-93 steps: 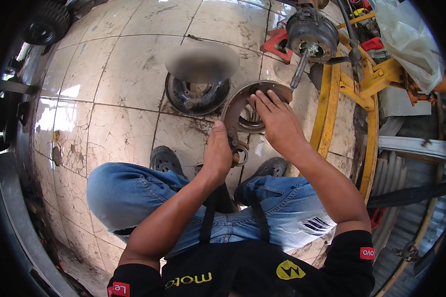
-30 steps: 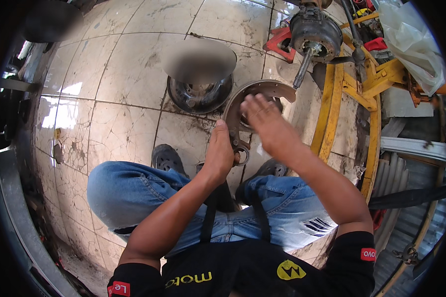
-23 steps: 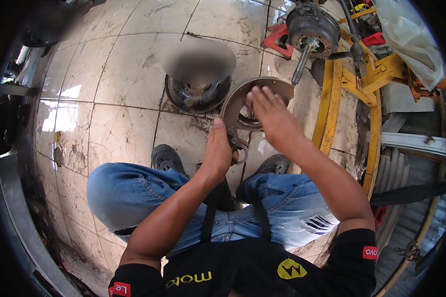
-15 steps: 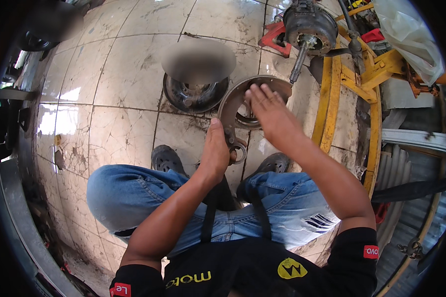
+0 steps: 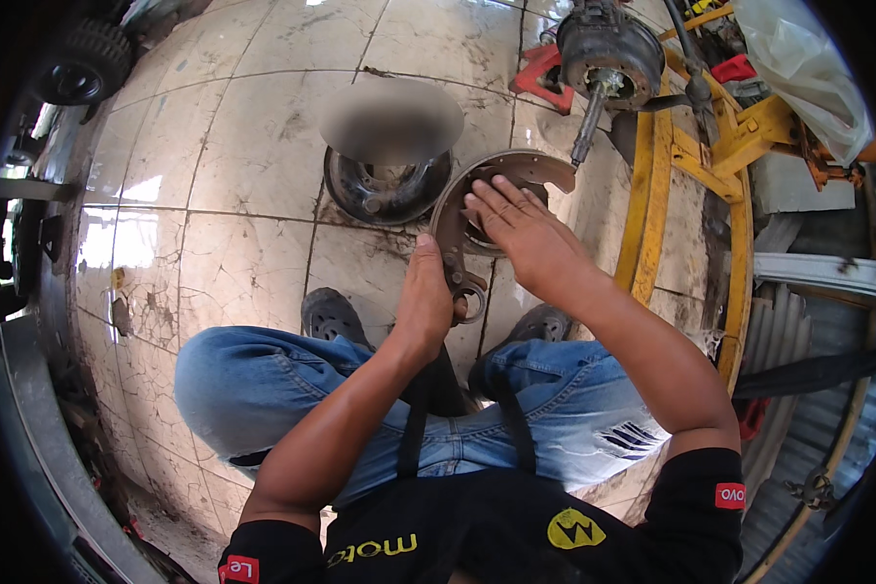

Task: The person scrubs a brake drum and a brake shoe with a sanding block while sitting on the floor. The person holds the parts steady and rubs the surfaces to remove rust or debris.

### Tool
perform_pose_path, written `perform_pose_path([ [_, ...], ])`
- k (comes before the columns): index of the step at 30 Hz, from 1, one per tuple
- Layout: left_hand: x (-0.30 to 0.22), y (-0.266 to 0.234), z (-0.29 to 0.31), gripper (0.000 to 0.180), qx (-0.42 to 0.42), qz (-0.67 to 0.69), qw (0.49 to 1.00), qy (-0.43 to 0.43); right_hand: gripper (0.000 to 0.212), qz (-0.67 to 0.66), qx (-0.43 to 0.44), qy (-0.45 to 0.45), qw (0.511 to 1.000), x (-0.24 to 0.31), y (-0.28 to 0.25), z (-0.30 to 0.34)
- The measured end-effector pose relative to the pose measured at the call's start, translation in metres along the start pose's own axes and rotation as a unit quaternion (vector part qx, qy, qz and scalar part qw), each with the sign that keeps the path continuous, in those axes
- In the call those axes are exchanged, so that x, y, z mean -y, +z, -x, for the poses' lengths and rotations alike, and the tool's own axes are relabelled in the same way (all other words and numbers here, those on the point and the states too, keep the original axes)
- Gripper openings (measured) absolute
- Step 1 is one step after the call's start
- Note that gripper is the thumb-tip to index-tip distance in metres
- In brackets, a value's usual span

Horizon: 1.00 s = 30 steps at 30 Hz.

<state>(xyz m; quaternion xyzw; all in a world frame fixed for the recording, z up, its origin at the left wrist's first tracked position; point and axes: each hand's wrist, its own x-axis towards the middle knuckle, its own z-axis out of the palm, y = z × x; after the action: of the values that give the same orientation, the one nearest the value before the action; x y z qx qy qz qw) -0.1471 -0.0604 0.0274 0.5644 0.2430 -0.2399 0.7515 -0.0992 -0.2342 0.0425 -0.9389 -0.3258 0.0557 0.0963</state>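
A brown, rusty, crescent-shaped brake shoe (image 5: pixel 448 222) is held up in front of me, its curved rim toward the far left. My left hand (image 5: pixel 424 297) grips its lower left end, the thumb lying along the edge and the other fingers mostly hidden behind. Just below that end, a small metal ring (image 5: pixel 472 304) shows beside the left fingers. My right hand (image 5: pixel 528 229) has its fingers stretched out flat over the inner side of the curve; whether they touch the metal cannot be made out. Behind the shoe, a round metal part is mostly hidden by it and the right hand.
A black wheel rim (image 5: pixel 384 209) lies on the tiled floor (image 5: pixel 243 156), partly under a blurred patch. At the upper right are a hub with a drum and shaft (image 5: pixel 608 63), a red stand (image 5: pixel 543 78) and a yellow frame (image 5: pixel 642 209). A tyre (image 5: pixel 86 63) stands far left.
My right hand has slid a little left and down across the inner side of the brake shoe, uncovering its far right tip. My left hand keeps its grip.
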Motion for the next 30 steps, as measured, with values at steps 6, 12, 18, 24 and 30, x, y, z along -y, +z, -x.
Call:
perform_pose_path([
  [6, 0.006, 0.002, -0.004, 0.064, -0.017, 0.019, 1.000, 0.009, 0.055, -0.004, 0.033, -0.042, 0.999, 0.009, 0.001, 0.003],
  [12, 0.001, 0.001, -0.001, 0.065, -0.011, 0.011, 1.000, -0.005, 0.067, 0.036, 0.012, 0.023, 0.999, 0.007, 0.006, 0.004],
  [18, 0.005, 0.000, -0.004, 0.067, -0.010, -0.002, 1.000, -0.003, 0.065, -0.009, 0.006, 0.026, 1.000, -0.003, -0.001, -0.001],
  [24, 0.007, 0.004, -0.002, 0.067, -0.023, 0.017, 0.999, 0.023, 0.063, 0.041, 0.020, 0.004, 0.999, 0.005, 0.001, -0.001],
  [30, 0.008, 0.003, -0.004, 0.065, -0.024, 0.018, 0.999, 0.023, 0.066, 0.029, 0.031, -0.004, 0.999, 0.014, 0.005, 0.002],
])
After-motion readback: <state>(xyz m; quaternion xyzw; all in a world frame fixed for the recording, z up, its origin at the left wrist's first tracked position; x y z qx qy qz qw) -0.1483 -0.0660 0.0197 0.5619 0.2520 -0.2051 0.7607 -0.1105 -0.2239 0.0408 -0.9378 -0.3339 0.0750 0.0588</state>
